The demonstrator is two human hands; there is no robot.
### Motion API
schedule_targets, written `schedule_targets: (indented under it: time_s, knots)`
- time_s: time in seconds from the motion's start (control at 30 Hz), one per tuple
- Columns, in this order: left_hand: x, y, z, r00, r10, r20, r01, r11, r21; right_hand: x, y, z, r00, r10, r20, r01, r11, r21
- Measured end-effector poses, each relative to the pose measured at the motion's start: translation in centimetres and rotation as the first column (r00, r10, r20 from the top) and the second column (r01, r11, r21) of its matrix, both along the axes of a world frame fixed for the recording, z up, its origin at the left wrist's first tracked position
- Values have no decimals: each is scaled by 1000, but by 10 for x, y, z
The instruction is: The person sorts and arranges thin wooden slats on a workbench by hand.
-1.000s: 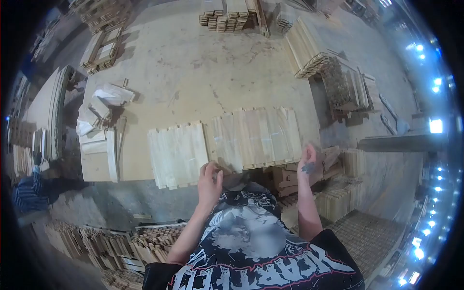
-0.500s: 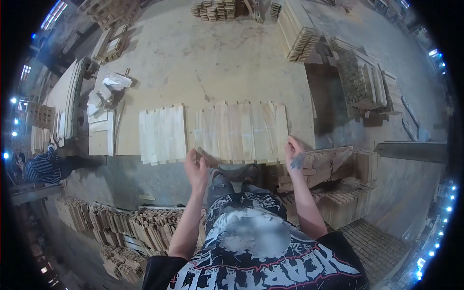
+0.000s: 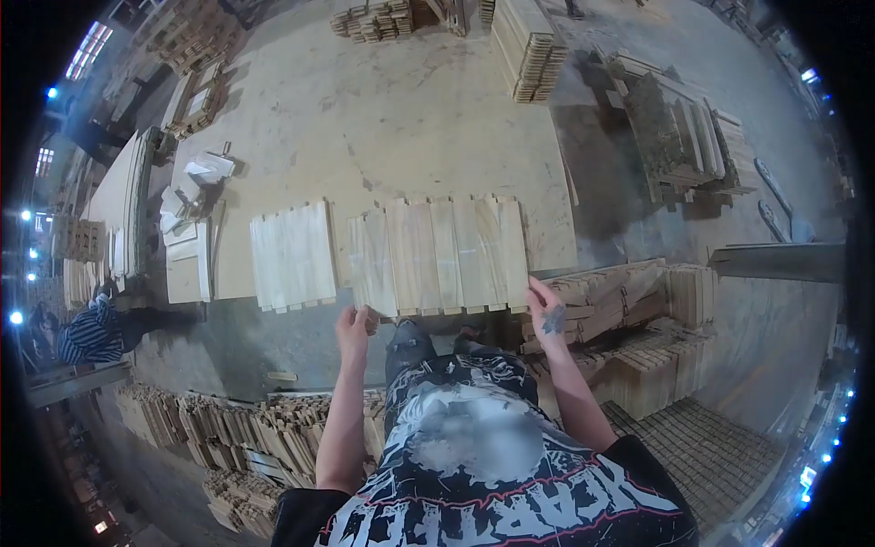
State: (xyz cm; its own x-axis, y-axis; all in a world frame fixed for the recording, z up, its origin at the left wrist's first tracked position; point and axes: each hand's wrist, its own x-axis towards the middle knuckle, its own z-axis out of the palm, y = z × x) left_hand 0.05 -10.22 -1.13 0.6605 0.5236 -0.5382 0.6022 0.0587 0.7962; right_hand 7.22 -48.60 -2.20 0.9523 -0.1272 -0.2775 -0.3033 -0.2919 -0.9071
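Note:
A row of pale wooden boards [image 3: 437,255] lies side by side on the large worktable, its near ends reaching past the front edge. My left hand [image 3: 354,330] is at the row's near left corner, fingers half curled and apart, fingertips close to the board ends. At the opposite side, my right hand [image 3: 547,312] has its fingers stretched along the right edge near the front corner; a tattoo marks its back. To the left, across a narrow gap, sits a smaller group of pale boards [image 3: 293,255], also laid flat edge to edge.
The worktable [image 3: 301,137] carries white scraps [image 3: 187,196] at its left and a tall board stack [image 3: 529,55] at its far right corner. Stacked wood [image 3: 620,305] stands to my right, with more slats [image 3: 246,424] behind me. A person in a striped top [image 3: 91,333] is at far left.
The view has shifted, so the table and boards appear slightly farther left. My left hand sits a little lower against the board ends; my right hand stays beside the right edge.

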Motion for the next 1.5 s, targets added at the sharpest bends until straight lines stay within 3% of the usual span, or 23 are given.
schedule_targets:
  time_s: [0.1,0.2,0.3,0.53,0.73,0.83,0.87,0.9,0.97,1.03,1.07,1.13,1.17,1.23,1.27,1.4,1.5]
  knots:
    - [0,2,0,1000,4,7,-4,999,-33,-9,7,-2,994,-37,99,40,999,-27]
    - [-1,4,-3,1000,12,9,-11,999,-48,-11,12,4,989,-132,72,137,988,-74]
    - [0,4,-3,1000,4,-17,-4,999,-34,-9,19,19,969,-221,111,224,974,-19]
    - [1,5,1,999,-11,-41,10,1000,-21,-5,24,33,931,-70,359,172,950,-261]
    - [-1,11,-4,998,-38,-51,38,999,-11,0,21,36,905,-2,425,168,920,-354]
    - [0,7,-2,998,-52,-42,54,998,31,-1,16,27,941,-73,331,162,955,-250]
    - [-1,6,1,998,-51,-39,53,997,55,-1,13,23,965,-149,215,172,981,-88]
    - [-3,3,3,996,-93,-6,89,938,336,0,7,19,976,-199,85,192,978,76]
    - [-5,-13,8,983,-183,8,104,596,796,0,0,21,967,-220,-132,250,922,295]
    - [6,-32,45,967,-250,47,82,482,872,1,-4,38,938,-199,-283,306,859,410]
    - [12,-42,64,957,-286,57,72,422,904,-1,-6,43,961,-156,-227,242,871,428]
    - [19,-62,85,913,-361,191,176,770,613,-3,-4,60,996,69,-61,-48,955,293]
    - [23,-72,91,887,-371,275,239,878,416,-1,-3,71,982,191,13,-189,961,204]
    - [29,-96,102,899,-103,425,123,992,-20,7,14,95,923,370,109,-384,907,172]
    - [32,-101,104,891,45,452,76,966,-246,10,22,104,886,447,126,-463,869,173]
    - [16,-70,101,935,175,309,-105,967,-231,14,50,103,803,579,140,-596,778,199]
    - [-32,-14,76,840,446,308,-433,894,-114,20,55,102,880,471,65,-471,848,244]
